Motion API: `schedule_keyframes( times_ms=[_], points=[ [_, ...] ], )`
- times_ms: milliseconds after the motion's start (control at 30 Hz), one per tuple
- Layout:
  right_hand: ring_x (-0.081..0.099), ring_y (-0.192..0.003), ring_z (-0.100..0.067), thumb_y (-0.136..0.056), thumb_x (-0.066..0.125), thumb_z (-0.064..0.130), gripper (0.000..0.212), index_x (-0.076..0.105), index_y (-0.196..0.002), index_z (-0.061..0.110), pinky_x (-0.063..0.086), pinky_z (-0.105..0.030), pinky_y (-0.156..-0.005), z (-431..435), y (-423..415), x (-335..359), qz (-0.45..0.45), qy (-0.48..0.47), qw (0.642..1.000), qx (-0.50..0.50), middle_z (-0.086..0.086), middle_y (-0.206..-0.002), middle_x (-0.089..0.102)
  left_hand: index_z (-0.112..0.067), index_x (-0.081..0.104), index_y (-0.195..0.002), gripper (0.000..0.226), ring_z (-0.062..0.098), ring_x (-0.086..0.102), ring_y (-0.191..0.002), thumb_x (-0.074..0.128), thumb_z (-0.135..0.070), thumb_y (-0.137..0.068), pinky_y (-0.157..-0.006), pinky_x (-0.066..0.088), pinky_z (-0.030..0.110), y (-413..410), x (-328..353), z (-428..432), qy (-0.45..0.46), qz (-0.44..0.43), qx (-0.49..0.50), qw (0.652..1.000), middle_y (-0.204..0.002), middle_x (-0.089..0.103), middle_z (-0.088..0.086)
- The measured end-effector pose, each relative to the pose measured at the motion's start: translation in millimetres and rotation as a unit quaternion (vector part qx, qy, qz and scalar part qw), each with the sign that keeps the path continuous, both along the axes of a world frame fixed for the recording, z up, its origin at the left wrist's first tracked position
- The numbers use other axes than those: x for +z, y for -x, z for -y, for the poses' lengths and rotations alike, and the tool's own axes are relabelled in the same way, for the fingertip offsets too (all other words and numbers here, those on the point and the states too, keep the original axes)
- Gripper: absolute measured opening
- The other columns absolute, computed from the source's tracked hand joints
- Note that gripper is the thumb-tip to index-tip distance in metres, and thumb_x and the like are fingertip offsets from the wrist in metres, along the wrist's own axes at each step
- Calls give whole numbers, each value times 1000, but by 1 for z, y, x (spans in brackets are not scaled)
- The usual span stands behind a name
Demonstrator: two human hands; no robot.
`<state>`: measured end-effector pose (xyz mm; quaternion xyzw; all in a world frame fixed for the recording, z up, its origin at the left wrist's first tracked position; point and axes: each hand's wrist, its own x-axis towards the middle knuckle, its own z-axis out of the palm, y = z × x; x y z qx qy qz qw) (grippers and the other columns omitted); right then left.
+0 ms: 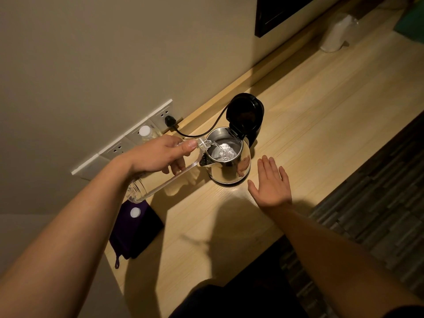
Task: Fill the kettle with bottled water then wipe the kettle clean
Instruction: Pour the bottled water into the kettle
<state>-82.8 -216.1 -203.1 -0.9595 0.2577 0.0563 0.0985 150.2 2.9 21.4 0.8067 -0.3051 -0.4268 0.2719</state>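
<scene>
Evidently squashy, the clear plastic bottle [149,187] sat clasped near its neck in the left grip [158,154], shiny steel kettle [229,171] just ahead; right grip [271,184] open, empty.

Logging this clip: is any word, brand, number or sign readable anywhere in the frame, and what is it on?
No text can be read.
Socket panel: a tiny mark beside the plugged socket, too small to read.
Water bottle in the left hand: clear, no label showing.
Kettle: no brand visible.
</scene>
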Motion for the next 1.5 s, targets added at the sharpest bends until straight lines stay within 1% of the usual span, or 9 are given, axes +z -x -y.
schedule_keyframes(
  times_ms=[133, 267, 500, 733, 900, 1100, 1233, 1500],
  points=[
    [8, -161, -20, -101, 27, 60, 78, 20, -165, 14, 15, -44, -128, -1, 0, 1, -3, 5, 1000, 0, -5, -174, 13, -18, 66, -99, 90, 13, 75, -65, 45, -99, -66, -58, 57, 31, 0, 0, 2, -2, 1, 1, 1000, -80, 80, -2],
    [8, -161, -20, -101, 29, 60, 78, 19, -165, 15, 13, -44, -128, -1, 0, 1, -4, 7, 1000, -1, -4, -174, 12, -19, 66, -99, 90, 12, 75, -65, 44, -100, -65, -59, 57, 30, 0, 2, 2, -4, 2, -3, 1000, -81, 80, -2],
    [10, -161, -21, -101, 28, 60, 79, 21, -164, 14, 15, -45, -128, -1, -1, 0, 0, 5, 1000, -1, -5, -174, 14, -17, 66, -99, 90, 14, 75, -66, 45, -98, -67, -60, 58, 33, 1, 3, 2, -2, 3, 6, 1000, -80, 79, 0],
    [10, -161, -21, -101, 29, 60, 79, 21, -164, 14, 16, -45, -128, 0, -1, -1, 3, 0, 1000, 0, -5, -174, 15, -17, 66, -99, 92, 12, 75, -65, 44, -99, -65, -57, 57, 25, 0, 4, 2, -6, 6, 1, 1000, -82, 80, -2],
    [11, -161, -21, -101, 30, 60, 79, 22, -164, 14, 16, -44, -127, 0, -1, -1, 5, 4, 1000, -1, -5, -174, 17, -19, 66, -97, 87, 13, 76, -67, 42, -98, -68, -58, 58, 27, -2, 3, 1, -9, 16, -5, 1000, -83, 80, -3],
    [12, -161, -21, -101, 31, 60, 78, 23, -164, 14, 16, -44, -127, -1, -1, -2, 5, 5, 1000, -1, -5, -173, 17, -21, 66, -98, 84, 13, 76, -66, 43, -97, -71, -55, 56, 22, -3, 2, 1, -6, 18, -1, 1000, -82, 80, -2],
    [12, -161, -21, -101, 33, 59, 78, 23, -164, 13, 17, -45, -128, 0, 0, -2, 8, 3, 1000, -2, -5, -174, 17, -20, 67, -98, 83, 14, 76, -66, 43, -95, -73, -55, 56, 24, -4, 1, 2, -9, 18, 1, 1000, -81, 80, -1],
    [10, -161, -21, -100, 27, 60, 79, 22, -164, 14, 16, -45, -128, 0, 0, -2, 7, 3, 1000, 1, -5, -174, 16, -21, 66, -99, 86, 11, 76, -66, 42, -98, -70, -56, 56, 22, -2, 6, 3, -16, 16, -6, 1000, -82, 80, -4]
  ],
)
